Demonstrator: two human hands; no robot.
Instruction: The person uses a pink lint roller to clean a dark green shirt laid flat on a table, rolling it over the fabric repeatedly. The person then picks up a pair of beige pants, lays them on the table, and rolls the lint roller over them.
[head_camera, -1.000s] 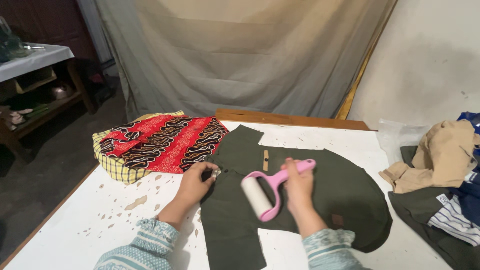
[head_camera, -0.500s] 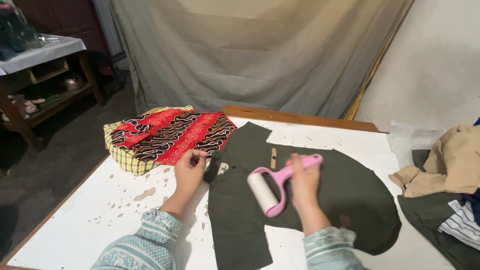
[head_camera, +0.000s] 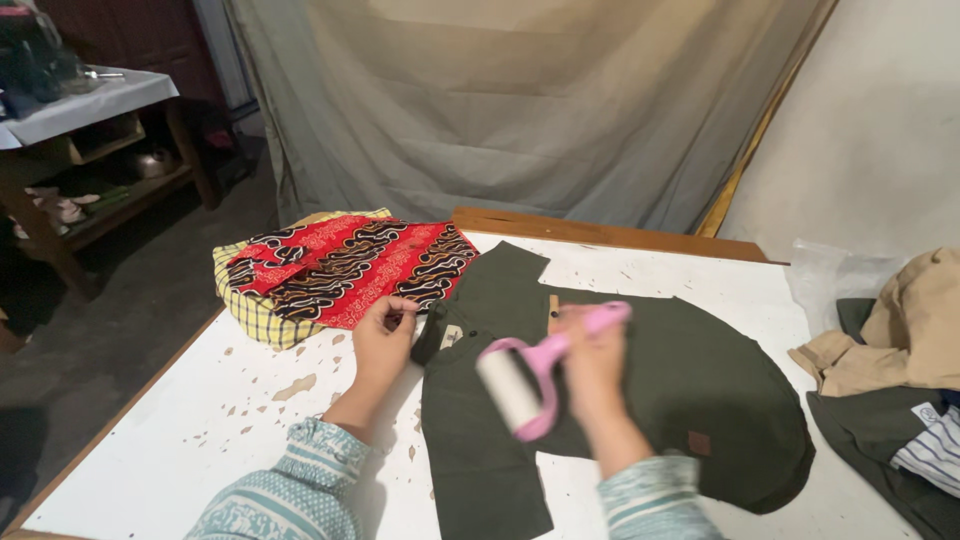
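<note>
1. My right fingers (head_camera: 590, 335) are wrapped around the pink lint roller (head_camera: 530, 375), light and rigid; its handle is the place to grip.
2. My left fingers (head_camera: 395, 315) pinch the dark green shirt (head_camera: 650, 390), soft and limp, by its collar edge.
3. It lies mid-desk (head_camera: 200, 440); a red patterned cloth (head_camera: 340, 265) fills the far-left corner.

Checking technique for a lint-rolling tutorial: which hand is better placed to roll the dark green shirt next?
Right hand: it already grips the pink lint roller above the dark green shirt. The left hand pinches the shirt's edge.
</note>
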